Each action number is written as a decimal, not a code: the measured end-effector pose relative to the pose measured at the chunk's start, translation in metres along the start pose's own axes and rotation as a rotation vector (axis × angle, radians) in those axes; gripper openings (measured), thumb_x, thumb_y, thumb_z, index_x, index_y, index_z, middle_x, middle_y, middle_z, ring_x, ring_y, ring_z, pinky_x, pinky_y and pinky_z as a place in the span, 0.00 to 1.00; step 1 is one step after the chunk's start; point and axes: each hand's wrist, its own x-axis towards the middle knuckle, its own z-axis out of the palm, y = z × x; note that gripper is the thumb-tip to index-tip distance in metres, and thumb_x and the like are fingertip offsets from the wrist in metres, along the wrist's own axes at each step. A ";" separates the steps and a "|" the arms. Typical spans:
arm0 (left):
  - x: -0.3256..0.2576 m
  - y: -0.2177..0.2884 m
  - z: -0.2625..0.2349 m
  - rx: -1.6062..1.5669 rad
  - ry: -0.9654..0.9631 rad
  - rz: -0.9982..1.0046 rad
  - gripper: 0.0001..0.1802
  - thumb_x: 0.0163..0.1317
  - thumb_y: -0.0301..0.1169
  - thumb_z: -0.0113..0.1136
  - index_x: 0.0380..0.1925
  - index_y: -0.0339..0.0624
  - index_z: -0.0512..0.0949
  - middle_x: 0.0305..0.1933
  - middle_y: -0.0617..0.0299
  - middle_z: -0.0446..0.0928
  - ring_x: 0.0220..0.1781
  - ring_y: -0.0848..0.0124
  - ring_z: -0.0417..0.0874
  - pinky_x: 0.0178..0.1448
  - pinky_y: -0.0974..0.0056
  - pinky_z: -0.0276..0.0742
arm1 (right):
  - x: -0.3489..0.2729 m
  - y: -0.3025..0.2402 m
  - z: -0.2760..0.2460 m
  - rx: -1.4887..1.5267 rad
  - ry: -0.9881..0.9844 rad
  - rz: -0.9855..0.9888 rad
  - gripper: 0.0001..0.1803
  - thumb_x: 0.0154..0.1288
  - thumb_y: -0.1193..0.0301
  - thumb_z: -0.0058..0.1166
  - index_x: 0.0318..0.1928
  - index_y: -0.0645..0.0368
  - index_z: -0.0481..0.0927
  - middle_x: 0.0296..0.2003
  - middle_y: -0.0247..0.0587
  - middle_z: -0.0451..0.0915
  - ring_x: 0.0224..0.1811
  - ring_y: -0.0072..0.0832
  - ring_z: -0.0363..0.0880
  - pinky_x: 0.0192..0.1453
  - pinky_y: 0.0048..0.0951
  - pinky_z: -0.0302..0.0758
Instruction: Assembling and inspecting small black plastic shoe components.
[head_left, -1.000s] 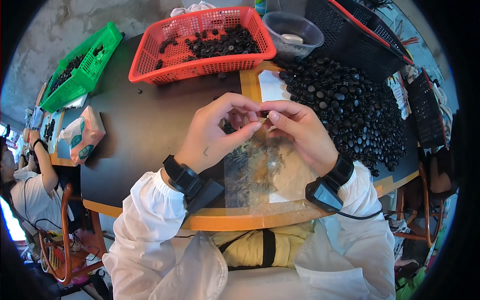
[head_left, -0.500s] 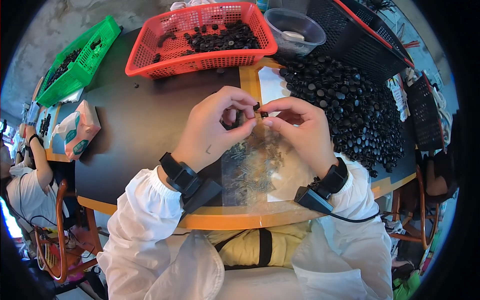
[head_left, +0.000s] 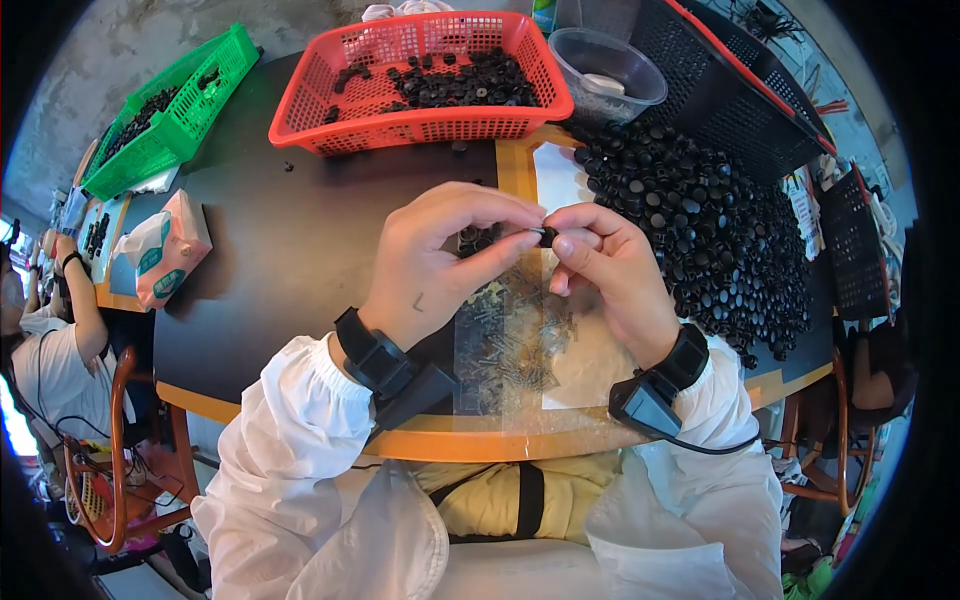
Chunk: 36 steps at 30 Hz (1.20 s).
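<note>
In the head view, holding both hands fingertip to fingertip above a dark tabletop. With the right hand, pinching a small black part between thumb and forefinger, tips drawn in around it with only the part's width between them. With the left hand, pinching a thin grey piece at the black part's left side, thumb and forefinger nearly meeting. Being unable to tell joined from merely touching, with fingertips covering much of both pieces.

Wearing black wristbands behind both hands, and white sleeves nearer the body. Having more black parts just under the left fingers, partly covered. Having thin metal pins strewn on clear plastic on the body's side of the grip, beside white paper.

Working near a broad heap of black caps, right of the grip. Facing a red basket of black pieces beyond the grip and leftward, and a clear tub beyond it, slightly rightward. Sitting with a tissue pack and a green basket well left of the grip.
</note>
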 end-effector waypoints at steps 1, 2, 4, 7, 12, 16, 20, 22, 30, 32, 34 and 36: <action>0.004 -0.002 -0.002 0.099 -0.005 0.155 0.09 0.55 0.19 0.68 0.37 0.37 0.84 0.46 0.54 0.83 0.46 0.69 0.84 0.49 0.67 0.79 | 0.000 0.000 0.001 0.002 0.000 0.002 0.11 0.70 0.74 0.58 0.50 0.62 0.79 0.39 0.34 0.83 0.31 0.17 0.79 0.38 0.19 0.77; 0.006 -0.003 -0.003 0.198 -0.011 0.311 0.09 0.54 0.19 0.69 0.36 0.37 0.84 0.46 0.55 0.83 0.47 0.68 0.83 0.51 0.66 0.78 | 0.000 0.000 0.002 0.014 0.001 -0.001 0.10 0.70 0.74 0.58 0.50 0.62 0.79 0.39 0.34 0.83 0.31 0.17 0.79 0.38 0.19 0.77; 0.004 -0.004 -0.003 0.212 -0.005 0.284 0.09 0.53 0.19 0.70 0.36 0.38 0.85 0.46 0.56 0.82 0.47 0.68 0.82 0.52 0.65 0.78 | 0.000 0.001 0.001 0.029 0.003 -0.004 0.10 0.70 0.74 0.58 0.49 0.62 0.79 0.39 0.34 0.83 0.31 0.17 0.79 0.38 0.19 0.77; 0.003 -0.002 -0.004 0.254 0.001 0.239 0.10 0.52 0.20 0.71 0.35 0.39 0.86 0.44 0.59 0.79 0.46 0.68 0.81 0.52 0.65 0.77 | 0.001 0.002 0.000 0.044 -0.003 0.000 0.10 0.70 0.75 0.58 0.50 0.62 0.79 0.39 0.34 0.83 0.31 0.17 0.79 0.38 0.19 0.77; 0.003 -0.003 -0.004 0.295 -0.012 0.225 0.09 0.51 0.21 0.72 0.35 0.40 0.87 0.42 0.62 0.76 0.44 0.70 0.79 0.50 0.67 0.75 | 0.002 0.004 -0.003 0.013 0.009 -0.045 0.10 0.69 0.76 0.58 0.50 0.63 0.79 0.39 0.34 0.83 0.32 0.16 0.77 0.38 0.19 0.76; 0.001 -0.003 -0.004 0.277 -0.011 0.196 0.10 0.51 0.21 0.72 0.35 0.40 0.87 0.42 0.63 0.75 0.44 0.71 0.78 0.50 0.68 0.75 | 0.001 0.002 0.000 -0.029 0.007 -0.040 0.10 0.69 0.76 0.58 0.50 0.63 0.79 0.39 0.34 0.82 0.32 0.16 0.77 0.38 0.18 0.75; 0.001 -0.003 -0.004 0.255 -0.007 0.171 0.10 0.51 0.20 0.72 0.35 0.40 0.87 0.42 0.63 0.74 0.44 0.72 0.78 0.50 0.68 0.75 | 0.000 0.001 0.001 -0.024 -0.004 -0.026 0.10 0.69 0.76 0.58 0.50 0.63 0.79 0.38 0.33 0.82 0.32 0.16 0.77 0.38 0.18 0.75; 0.000 -0.004 -0.003 0.246 -0.005 0.166 0.10 0.51 0.20 0.72 0.35 0.40 0.87 0.42 0.63 0.74 0.44 0.72 0.78 0.49 0.68 0.75 | 0.000 0.001 0.000 -0.011 -0.006 -0.021 0.10 0.69 0.76 0.58 0.50 0.63 0.79 0.38 0.32 0.82 0.32 0.15 0.77 0.38 0.18 0.75; -0.001 -0.006 -0.005 0.278 -0.030 0.203 0.11 0.50 0.19 0.72 0.35 0.42 0.88 0.42 0.63 0.75 0.43 0.71 0.78 0.48 0.67 0.75 | 0.001 0.003 0.003 -0.072 0.009 -0.058 0.09 0.69 0.76 0.59 0.48 0.64 0.80 0.38 0.34 0.83 0.31 0.16 0.76 0.38 0.18 0.75; 0.004 -0.003 -0.009 0.408 -0.086 0.376 0.16 0.49 0.21 0.72 0.40 0.44 0.87 0.43 0.63 0.76 0.45 0.67 0.78 0.50 0.64 0.75 | 0.001 0.003 0.001 -0.055 0.004 -0.068 0.10 0.69 0.75 0.58 0.48 0.63 0.80 0.39 0.35 0.83 0.31 0.16 0.76 0.37 0.18 0.75; 0.008 -0.002 -0.009 0.441 -0.054 0.409 0.17 0.47 0.25 0.74 0.41 0.45 0.86 0.43 0.63 0.76 0.46 0.64 0.77 0.50 0.63 0.75 | 0.003 0.004 -0.001 -0.032 -0.010 -0.075 0.10 0.69 0.74 0.58 0.49 0.63 0.80 0.40 0.36 0.83 0.30 0.15 0.76 0.37 0.18 0.75; 0.015 0.000 -0.012 0.467 -0.024 0.447 0.19 0.45 0.29 0.76 0.41 0.45 0.85 0.43 0.62 0.77 0.46 0.62 0.77 0.51 0.61 0.74 | 0.002 0.001 -0.003 0.109 0.061 -0.082 0.11 0.70 0.72 0.57 0.50 0.61 0.79 0.41 0.37 0.84 0.29 0.15 0.75 0.36 0.17 0.74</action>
